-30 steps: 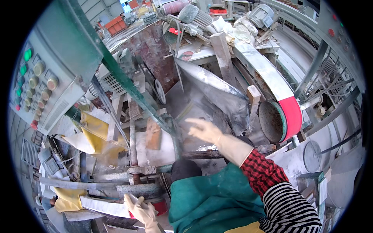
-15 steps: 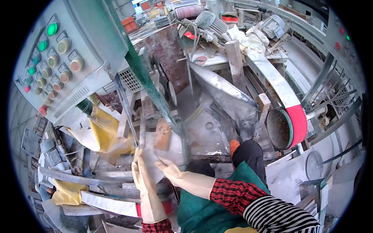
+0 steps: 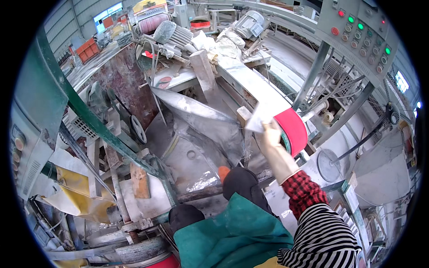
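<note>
My right hand, in a cream rubber glove, reaches out to the right with its fingers closed on the edge of a thin white flat piece. The piece is tilted and close to the conveyor-like belt, which has a white stretch and a red stretch around its rounded end. Whether the piece touches the belt I cannot tell. A red-checked cuff and a striped sleeve cover my right arm. My left hand is out of view.
A sheet-metal trough runs between the belt and a green frame post. Control panels stand left and right. Motors sit at the back. Wooden blocks, a yellow sheet and a second belt's red part lie at lower left.
My view has turned right. My right hand has moved from beside my left hand at the lower left over to the red-and-white belt, with the white piece. The left hand has gone out of view.
</note>
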`<act>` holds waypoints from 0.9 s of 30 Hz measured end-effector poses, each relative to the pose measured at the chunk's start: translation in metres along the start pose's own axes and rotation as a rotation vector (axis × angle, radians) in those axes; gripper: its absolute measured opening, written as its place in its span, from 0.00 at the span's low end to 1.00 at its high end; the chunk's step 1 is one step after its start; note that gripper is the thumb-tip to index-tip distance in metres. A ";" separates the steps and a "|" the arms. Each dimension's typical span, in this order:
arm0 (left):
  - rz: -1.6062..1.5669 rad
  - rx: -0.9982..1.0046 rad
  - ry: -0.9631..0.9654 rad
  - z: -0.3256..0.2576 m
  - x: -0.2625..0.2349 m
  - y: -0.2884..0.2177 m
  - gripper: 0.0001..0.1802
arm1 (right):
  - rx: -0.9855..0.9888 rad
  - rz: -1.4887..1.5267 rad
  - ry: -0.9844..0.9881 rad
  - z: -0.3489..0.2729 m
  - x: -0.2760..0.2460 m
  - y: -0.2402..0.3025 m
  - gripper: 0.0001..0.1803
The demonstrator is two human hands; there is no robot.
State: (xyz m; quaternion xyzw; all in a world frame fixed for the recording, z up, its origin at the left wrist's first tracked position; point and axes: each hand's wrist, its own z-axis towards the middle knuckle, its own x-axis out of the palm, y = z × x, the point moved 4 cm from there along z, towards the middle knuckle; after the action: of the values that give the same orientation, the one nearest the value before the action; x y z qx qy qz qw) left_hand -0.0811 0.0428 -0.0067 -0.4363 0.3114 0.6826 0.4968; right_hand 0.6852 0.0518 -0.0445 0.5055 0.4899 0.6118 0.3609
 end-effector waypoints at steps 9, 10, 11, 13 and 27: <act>-0.013 -0.036 0.023 0.004 -0.022 -0.016 0.23 | 0.133 -0.121 -0.241 0.093 -0.100 -0.023 0.26; -0.041 -0.042 0.037 0.004 -0.018 -0.013 0.23 | 0.120 -0.124 -0.238 0.100 -0.103 -0.026 0.28; -0.076 -0.044 0.053 0.005 -0.011 -0.010 0.23 | 0.110 -0.146 -0.270 0.112 -0.111 -0.032 0.32; -0.163 -0.089 0.141 0.004 0.011 0.008 0.25 | 0.157 -0.139 -0.324 0.113 -0.103 -0.026 0.33; -0.236 -0.253 0.269 -0.006 0.021 0.012 0.29 | 0.448 -0.929 -0.002 0.103 -0.073 0.020 0.25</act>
State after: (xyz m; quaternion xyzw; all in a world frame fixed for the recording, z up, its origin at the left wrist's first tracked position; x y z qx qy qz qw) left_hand -0.0934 0.0422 -0.0287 -0.6155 0.2335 0.5890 0.4688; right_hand 0.8030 0.0022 -0.0437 0.3001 0.7813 0.2667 0.4779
